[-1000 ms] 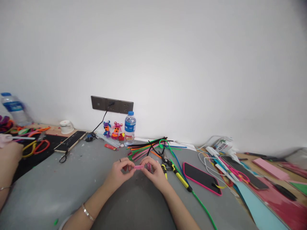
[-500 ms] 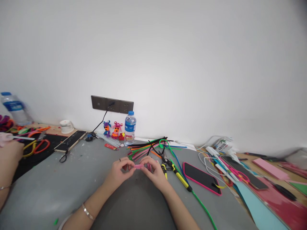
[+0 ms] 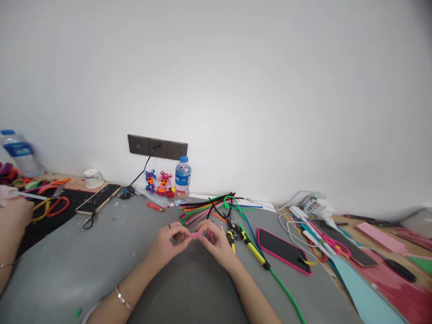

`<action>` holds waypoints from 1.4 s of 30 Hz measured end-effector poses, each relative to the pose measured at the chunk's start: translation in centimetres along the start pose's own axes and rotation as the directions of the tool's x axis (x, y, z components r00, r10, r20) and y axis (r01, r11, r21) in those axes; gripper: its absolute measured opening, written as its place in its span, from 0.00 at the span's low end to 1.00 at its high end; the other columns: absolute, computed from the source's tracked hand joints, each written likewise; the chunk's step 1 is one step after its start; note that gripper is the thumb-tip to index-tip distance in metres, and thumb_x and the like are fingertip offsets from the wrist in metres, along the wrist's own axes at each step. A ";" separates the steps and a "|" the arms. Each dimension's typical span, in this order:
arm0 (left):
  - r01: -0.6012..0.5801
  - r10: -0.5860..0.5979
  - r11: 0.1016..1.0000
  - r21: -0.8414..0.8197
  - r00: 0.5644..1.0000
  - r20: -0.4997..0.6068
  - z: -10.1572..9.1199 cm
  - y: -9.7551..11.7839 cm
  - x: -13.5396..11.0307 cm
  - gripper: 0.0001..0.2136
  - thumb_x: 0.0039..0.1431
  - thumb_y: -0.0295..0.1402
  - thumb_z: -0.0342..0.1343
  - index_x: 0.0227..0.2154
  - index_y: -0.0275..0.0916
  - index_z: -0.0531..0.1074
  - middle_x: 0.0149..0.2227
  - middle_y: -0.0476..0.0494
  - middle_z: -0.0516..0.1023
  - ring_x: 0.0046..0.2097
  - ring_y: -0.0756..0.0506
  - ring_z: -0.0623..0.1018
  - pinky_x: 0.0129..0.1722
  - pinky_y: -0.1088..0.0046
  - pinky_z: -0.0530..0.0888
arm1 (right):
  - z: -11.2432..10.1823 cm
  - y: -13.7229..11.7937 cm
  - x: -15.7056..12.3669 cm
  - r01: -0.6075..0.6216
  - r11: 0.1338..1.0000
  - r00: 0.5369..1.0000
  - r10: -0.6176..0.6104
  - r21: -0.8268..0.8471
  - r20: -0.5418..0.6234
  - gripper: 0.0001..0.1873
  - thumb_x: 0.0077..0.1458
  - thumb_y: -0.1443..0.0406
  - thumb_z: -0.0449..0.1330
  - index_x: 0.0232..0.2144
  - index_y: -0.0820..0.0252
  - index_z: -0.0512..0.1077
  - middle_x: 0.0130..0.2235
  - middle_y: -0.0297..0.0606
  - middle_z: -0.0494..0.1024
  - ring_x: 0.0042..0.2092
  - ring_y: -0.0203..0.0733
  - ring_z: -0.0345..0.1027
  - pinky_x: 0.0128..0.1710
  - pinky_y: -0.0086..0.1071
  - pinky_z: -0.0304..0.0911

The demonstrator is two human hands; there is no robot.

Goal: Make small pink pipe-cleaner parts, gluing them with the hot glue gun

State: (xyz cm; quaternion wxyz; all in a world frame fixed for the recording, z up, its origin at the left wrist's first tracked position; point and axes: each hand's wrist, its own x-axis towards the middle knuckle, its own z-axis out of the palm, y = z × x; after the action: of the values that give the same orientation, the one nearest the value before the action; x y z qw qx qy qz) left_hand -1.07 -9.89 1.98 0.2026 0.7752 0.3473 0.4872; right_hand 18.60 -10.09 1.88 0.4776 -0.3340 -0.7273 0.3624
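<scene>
Between my two hands, above the grey mat, is a short pink pipe cleaner piece (image 3: pixel 195 235). My left hand (image 3: pixel 168 245) pinches its left end between thumb and fingertips. At the other end, my right hand (image 3: pixel 218 246) grips it in the same way, fingers curled. Something pink, partly hidden, shows among the right hand's fingers; I cannot tell what it is. Just right of that hand lie pliers (image 3: pixel 249 247) with yellow and black handles. Behind both hands is a bundle of coloured pipe cleaners (image 3: pixel 199 209).
A water bottle (image 3: pixel 182 182) stands by two small figures (image 3: pixel 164 183) near the wall. To the right are a pink-cased phone (image 3: pixel 283 252), white cables and pink scissors (image 3: pixel 340 247). On the left, a co-worker's hand (image 3: pixel 15 216) holds a white stick near orange-handled scissors (image 3: pixel 58 206).
Almost nothing differs. Both hands keep their pinch on the pink piece, which is tilted very slightly differently.
</scene>
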 end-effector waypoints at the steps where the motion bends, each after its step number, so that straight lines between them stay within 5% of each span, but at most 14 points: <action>1: -0.001 0.001 1.000 0.002 1.000 -0.001 0.0 0.0 0.0 0.03 0.54 0.26 0.58 0.27 0.37 0.74 0.22 0.52 0.70 0.23 0.52 0.68 0.24 0.79 0.66 | 0.0 0.0 0.0 -0.001 1.000 1.000 0.001 0.001 0.001 0.09 0.61 0.59 0.58 0.32 0.58 0.71 0.37 0.39 0.75 0.41 0.43 0.69 0.44 0.35 0.62; 42: 0.010 -0.010 1.000 0.015 1.000 0.010 0.0 -0.1 0.1 0.03 0.55 0.28 0.58 0.27 0.37 0.75 0.21 0.52 0.70 0.23 0.52 0.68 0.23 0.79 0.66 | -0.1 1.0 -0.3 -0.090 0.994 0.996 0.089 -0.058 -0.031 0.09 0.59 0.59 0.59 0.33 0.58 0.73 0.32 0.36 0.75 0.37 0.43 0.68 0.39 0.32 0.62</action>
State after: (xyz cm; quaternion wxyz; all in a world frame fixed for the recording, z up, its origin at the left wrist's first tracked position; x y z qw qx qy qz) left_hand -1.13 -9.71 1.97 0.2011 0.7774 0.3536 0.4798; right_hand 18.87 -9.79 0.94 0.4608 -0.3854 -0.7153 0.3570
